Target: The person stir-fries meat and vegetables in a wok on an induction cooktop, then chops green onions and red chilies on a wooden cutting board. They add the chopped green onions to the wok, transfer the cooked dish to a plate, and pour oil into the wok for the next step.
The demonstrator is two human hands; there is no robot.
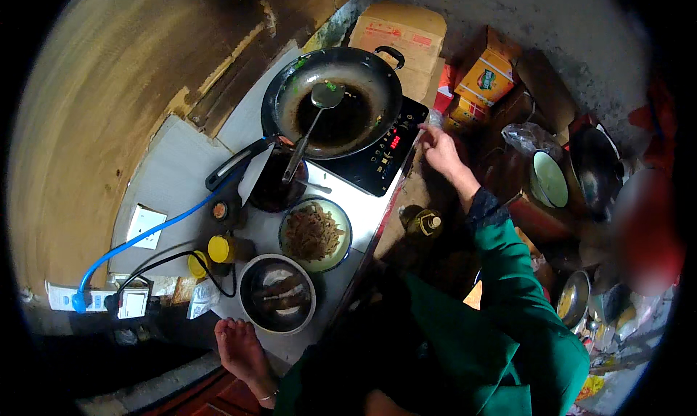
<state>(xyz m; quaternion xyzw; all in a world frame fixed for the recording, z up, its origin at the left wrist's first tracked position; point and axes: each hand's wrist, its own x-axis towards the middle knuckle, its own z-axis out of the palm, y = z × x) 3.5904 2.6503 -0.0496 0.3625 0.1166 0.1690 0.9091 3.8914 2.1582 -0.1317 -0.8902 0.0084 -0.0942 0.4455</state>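
My right hand (440, 149) reaches to the front edge of a black induction cooktop (354, 171), index finger extended beside its panel of lit red digits. It holds nothing. A large wok (283, 105) stands on the cooktop, with dark liquid and green scraps inside. A metal ladle (326, 96) lies in it, its handle over the near rim. At the counter's near end is my left hand (242, 350), fingers together and partly curled; its underside is hidden. Closest to it is a steel bowl (248, 307) with dark pieces in it.
A bowl (348, 239) holds shredded food. Behind it stands a dark pot (272, 190) beside a knife or cleaver (242, 163). Yellow-lidded jars (220, 249) and a blue cable (179, 217) line the wall side. An oil bottle (427, 223) and cartons (484, 81) sit beyond the counter.
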